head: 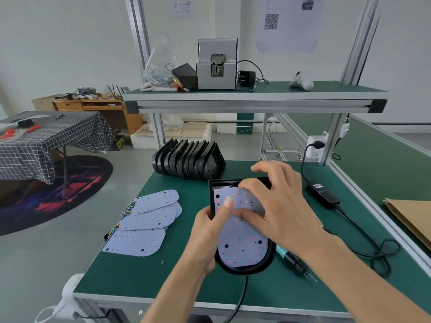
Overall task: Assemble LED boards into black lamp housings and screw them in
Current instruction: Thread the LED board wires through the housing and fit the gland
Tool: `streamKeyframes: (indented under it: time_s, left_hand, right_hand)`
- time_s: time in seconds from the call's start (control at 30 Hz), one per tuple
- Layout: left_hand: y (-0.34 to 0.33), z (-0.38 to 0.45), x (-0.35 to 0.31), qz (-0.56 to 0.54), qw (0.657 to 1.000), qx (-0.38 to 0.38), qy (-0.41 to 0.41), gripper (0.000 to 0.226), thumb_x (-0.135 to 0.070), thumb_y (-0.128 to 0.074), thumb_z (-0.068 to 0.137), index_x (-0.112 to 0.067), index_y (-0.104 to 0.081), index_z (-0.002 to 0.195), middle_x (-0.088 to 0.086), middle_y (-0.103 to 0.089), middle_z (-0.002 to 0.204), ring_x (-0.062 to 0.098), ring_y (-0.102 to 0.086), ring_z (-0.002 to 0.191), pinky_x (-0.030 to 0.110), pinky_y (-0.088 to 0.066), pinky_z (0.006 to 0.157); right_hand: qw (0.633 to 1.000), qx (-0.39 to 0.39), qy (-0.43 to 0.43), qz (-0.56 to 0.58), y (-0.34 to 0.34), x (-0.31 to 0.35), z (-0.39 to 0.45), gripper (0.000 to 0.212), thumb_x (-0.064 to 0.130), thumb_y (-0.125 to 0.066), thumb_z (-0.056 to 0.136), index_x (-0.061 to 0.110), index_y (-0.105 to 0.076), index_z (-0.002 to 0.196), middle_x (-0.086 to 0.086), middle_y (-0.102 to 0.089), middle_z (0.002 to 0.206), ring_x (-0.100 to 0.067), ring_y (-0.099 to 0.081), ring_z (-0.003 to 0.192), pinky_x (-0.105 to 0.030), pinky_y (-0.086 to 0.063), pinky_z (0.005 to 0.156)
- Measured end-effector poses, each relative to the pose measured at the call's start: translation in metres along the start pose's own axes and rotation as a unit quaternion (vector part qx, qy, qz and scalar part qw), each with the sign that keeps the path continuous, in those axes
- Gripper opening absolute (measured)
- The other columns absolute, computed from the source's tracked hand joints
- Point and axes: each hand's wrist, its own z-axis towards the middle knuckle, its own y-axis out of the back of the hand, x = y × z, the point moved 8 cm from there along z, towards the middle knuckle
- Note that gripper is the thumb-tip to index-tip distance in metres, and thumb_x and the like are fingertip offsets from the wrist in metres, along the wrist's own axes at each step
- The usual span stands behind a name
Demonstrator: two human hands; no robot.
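Your left hand (205,238) is gripping the black lamp housing (247,268), thumb on the LED board (242,243) | right hand (277,203) at 12 o'clock, fingers spread, pressing the board | spare boards (144,224) lying at 9 o'clock

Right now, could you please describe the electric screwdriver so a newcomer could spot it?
On the green workbench, look just right of the black lamp housing under the hands. The screwdriver lies flat there: teal grip, black nose, thin bit pointing towards the near edge.
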Motion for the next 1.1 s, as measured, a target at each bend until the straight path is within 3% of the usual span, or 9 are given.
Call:
streamKeyframes:
  time_s: [0.13,0.27,0.37,0.43,0.53,0.6,0.77,0.93,1.1]
  left_hand:
    - [0.004,0.001,0.001,0.008,1.0,-0.024,0.006,0.045,-0.047,-0.079,0.082,-0.009,-0.079,0.105,0.019,-0.078,0.11,0.041,-0.074,0.105,0.05,-0.062,0.09]
    - [0.004,-0.001,-0.002,0.003,1.0,-0.024,0.019,0.038,-0.046,-0.077,0.083,-0.013,-0.081,0.101,0.018,-0.078,0.108,0.038,-0.076,0.102,0.05,-0.062,0.089]
    - [0.001,-0.005,-0.003,0.014,1.0,-0.012,0.017,0.034,-0.045,-0.077,0.085,-0.016,-0.081,0.102,0.016,-0.079,0.109,0.034,-0.077,0.102,0.043,-0.064,0.084]
    - [0.0,-0.006,-0.002,0.016,1.0,-0.006,0.016,0.034,-0.045,-0.075,0.087,-0.016,-0.081,0.104,0.015,-0.079,0.111,0.033,-0.077,0.103,0.041,-0.064,0.083]
    - [0.0,-0.007,0.0,0.018,1.0,0.002,0.025,0.033,-0.046,-0.075,0.087,-0.019,-0.081,0.104,0.013,-0.079,0.111,0.031,-0.077,0.102,0.036,-0.063,0.078]
    - [0.001,-0.007,0.002,0.022,0.999,0.001,0.035,0.028,-0.047,-0.076,0.085,-0.024,-0.082,0.099,0.01,-0.08,0.108,0.028,-0.078,0.099,0.033,-0.063,0.074]
    - [0.005,-0.005,0.005,0.036,0.998,-0.016,0.052,0.036,-0.054,-0.077,0.08,-0.023,-0.082,0.098,0.01,-0.08,0.106,0.029,-0.078,0.099,0.04,-0.064,0.081]
    - [0.01,-0.005,0.009,0.03,0.996,-0.041,0.076,0.026,-0.044,-0.074,0.094,-0.02,-0.083,0.092,0.012,-0.08,0.103,0.032,-0.078,0.096,0.048,-0.062,0.088]
    - [0.017,-0.006,0.006,0.065,0.994,-0.068,0.056,0.023,-0.035,-0.072,0.096,-0.014,-0.081,0.091,0.011,-0.081,0.099,0.032,-0.079,0.092,0.045,-0.065,0.08]
  right_hand:
    - [0.987,-0.004,-0.032,0.156,-0.006,-0.006,-0.008,0.046,0.043,-0.078,0.089,0.018,-0.065,0.126,-0.002,-0.05,0.135,-0.02,-0.052,0.129,-0.035,-0.044,0.107]
    - [0.943,-0.027,-0.124,0.308,-0.009,-0.016,-0.019,0.063,0.045,-0.073,0.092,0.037,-0.046,0.148,0.013,-0.046,0.146,-0.008,-0.043,0.143,-0.014,-0.033,0.111]
    - [0.869,-0.008,-0.255,0.424,-0.027,-0.03,-0.025,0.058,0.062,-0.066,0.09,0.052,-0.047,0.145,0.032,-0.054,0.136,0.003,-0.05,0.133,-0.025,-0.043,0.107]
    - [0.852,-0.016,-0.282,0.441,-0.032,-0.034,-0.027,0.046,0.062,-0.065,0.09,0.052,-0.057,0.134,0.04,-0.061,0.113,0.007,-0.058,0.112,-0.029,-0.045,0.098]
    - [0.825,-0.023,-0.305,0.475,-0.036,-0.034,-0.027,0.036,0.057,-0.069,0.087,0.043,-0.066,0.12,0.02,-0.071,0.103,-0.007,-0.069,0.095,-0.037,-0.057,0.084]
    - [0.798,-0.024,-0.319,0.51,-0.04,-0.033,-0.029,0.03,0.053,-0.072,0.084,0.038,-0.07,0.111,0.01,-0.073,0.097,-0.011,-0.07,0.087,-0.033,-0.058,0.076]
    - [0.757,-0.021,-0.353,0.55,-0.051,-0.036,-0.032,0.014,0.038,-0.075,0.082,0.034,-0.073,0.096,0.004,-0.074,0.094,-0.01,-0.066,0.085,-0.032,-0.056,0.08]
    - [0.787,-0.019,-0.337,0.516,-0.046,-0.034,-0.031,0.014,0.038,-0.074,0.085,0.035,-0.072,0.098,0.01,-0.073,0.092,-0.007,-0.066,0.081,-0.024,-0.053,0.074]
    - [0.813,-0.003,-0.324,0.484,-0.045,-0.037,-0.031,0.01,0.034,-0.078,0.091,0.037,-0.072,0.099,0.009,-0.075,0.091,-0.01,-0.07,0.081,-0.029,-0.059,0.074]
